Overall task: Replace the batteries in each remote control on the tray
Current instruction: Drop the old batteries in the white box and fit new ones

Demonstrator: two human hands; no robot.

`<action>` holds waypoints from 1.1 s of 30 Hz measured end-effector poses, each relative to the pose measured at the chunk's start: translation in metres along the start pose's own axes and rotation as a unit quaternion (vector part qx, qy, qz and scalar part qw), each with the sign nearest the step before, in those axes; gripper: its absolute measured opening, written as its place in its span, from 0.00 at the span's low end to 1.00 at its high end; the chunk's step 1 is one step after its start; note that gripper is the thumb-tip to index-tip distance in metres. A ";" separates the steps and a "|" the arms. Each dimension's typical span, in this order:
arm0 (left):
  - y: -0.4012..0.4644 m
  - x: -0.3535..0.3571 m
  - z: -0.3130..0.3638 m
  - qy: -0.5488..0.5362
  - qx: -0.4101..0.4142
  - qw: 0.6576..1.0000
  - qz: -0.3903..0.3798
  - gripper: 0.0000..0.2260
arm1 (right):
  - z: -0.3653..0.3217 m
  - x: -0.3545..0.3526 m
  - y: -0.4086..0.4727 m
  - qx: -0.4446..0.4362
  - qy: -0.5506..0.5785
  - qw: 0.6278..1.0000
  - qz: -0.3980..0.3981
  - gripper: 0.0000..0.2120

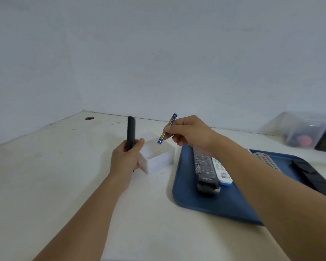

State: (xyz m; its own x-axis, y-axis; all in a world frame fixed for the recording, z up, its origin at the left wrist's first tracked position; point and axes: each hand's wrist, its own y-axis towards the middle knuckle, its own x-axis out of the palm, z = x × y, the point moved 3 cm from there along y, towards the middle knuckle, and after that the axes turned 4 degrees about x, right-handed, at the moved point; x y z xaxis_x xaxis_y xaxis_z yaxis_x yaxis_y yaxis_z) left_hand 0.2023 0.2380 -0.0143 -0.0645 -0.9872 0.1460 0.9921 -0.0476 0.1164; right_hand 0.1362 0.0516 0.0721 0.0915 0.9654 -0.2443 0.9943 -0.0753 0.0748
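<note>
While our left hand [127,157] grips the black remote [131,133] upright by its lower end, our right hand [188,131] pinches a blue battery strip [167,129] just to its right, tilted, long axis nearly parallel. Both hover over the table [55,166] above a white box [158,159]; other remotes lie on the blue tray [186,200] under our right forearm.

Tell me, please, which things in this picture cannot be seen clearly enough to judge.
Head view only:
- Black remote in the left hand: seen edge-on, so its battery bay is hidden.
- Blue batteries pinched by the right hand: print too small; count unclear.
- White box: contents hidden by its wall.
- Grey remote on the tray: partly behind the right forearm.
- Clear container: blurred, cut by the right edge.
</note>
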 end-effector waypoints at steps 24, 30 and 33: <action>-0.116 0.267 0.024 -0.006 -0.073 0.919 -0.387 0.05 | 0.073 -0.206 -0.146 0.037 0.041 0.973 0.224 0.08; -0.114 0.269 0.012 -0.067 -0.140 0.922 -0.355 0.07 | 0.073 -0.216 -0.148 0.071 -0.043 0.968 0.236 0.09; -0.112 0.267 0.012 -0.109 -0.158 0.922 -0.337 0.06 | 0.071 -0.206 -0.149 0.091 -0.084 0.978 0.168 0.14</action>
State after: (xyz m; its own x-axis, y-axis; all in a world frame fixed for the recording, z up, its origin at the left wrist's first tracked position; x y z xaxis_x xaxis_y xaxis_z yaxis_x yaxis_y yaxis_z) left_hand 0.0722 -0.0183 0.0234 -0.6639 -0.6643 0.3434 0.6980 -0.7153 -0.0343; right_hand -0.0270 -0.1537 0.0431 0.4079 0.8249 -0.3913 0.8979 -0.4400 0.0083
